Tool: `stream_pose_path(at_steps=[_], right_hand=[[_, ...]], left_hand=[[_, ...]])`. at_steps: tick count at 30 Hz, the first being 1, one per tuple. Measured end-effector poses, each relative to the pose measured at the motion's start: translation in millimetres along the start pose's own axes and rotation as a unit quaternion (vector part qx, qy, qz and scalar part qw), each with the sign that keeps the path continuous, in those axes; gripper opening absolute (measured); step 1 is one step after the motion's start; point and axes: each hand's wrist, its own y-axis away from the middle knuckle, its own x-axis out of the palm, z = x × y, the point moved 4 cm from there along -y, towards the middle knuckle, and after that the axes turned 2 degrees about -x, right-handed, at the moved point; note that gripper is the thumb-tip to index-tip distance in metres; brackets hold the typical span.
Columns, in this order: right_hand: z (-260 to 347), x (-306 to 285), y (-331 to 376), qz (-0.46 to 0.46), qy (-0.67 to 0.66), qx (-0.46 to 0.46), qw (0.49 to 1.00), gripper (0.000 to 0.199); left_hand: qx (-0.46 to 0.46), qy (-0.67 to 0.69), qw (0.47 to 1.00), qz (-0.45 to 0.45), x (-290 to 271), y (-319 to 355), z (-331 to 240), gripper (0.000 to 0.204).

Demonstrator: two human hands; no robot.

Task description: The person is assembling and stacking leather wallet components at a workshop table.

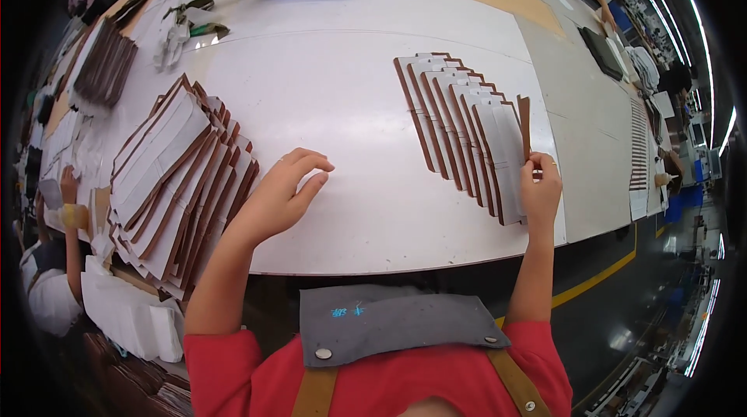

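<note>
Right hand (pixel 540 187) pinches last card of fanned row (pixel 467 133), squaring it. Left hand (pixel 282 195) half-open, empty, left of row, above white tabletop (pixel 334 90); stock pile (pixel 179 183) farther left.

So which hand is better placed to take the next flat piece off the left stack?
Left, probably. The left hand hovers open right beside the left stack of white-and-brown flat pieces, while the right hand is busy at the fanned row.
</note>
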Motion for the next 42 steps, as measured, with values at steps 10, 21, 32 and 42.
stream_pose_path(at_steps=[10,21,32,42], right_hand=[[130.7,84.6,118.7,0.272,-0.093,-0.519,0.805,0.011],[141.0,90.4,121.8,0.363,-0.196,-0.508,0.756,0.015],[94.9,101.3,36.9,0.239,-0.219,-0.176,0.929,0.028],[89.8,117.4,38.5,0.280,-0.291,-0.080,0.911,0.022]], left_hand=[[-0.264,0.410,0.873,-0.017,17.0,-27.0,40.2,0.043],[-0.002,-0.112,0.992,-0.059,69.4,-48.5,-1.7,0.031],[-0.035,0.085,0.992,-0.089,69.3,-49.1,5.5,0.013],[-0.071,0.186,0.977,-0.082,66.8,-45.7,6.8,0.018]])
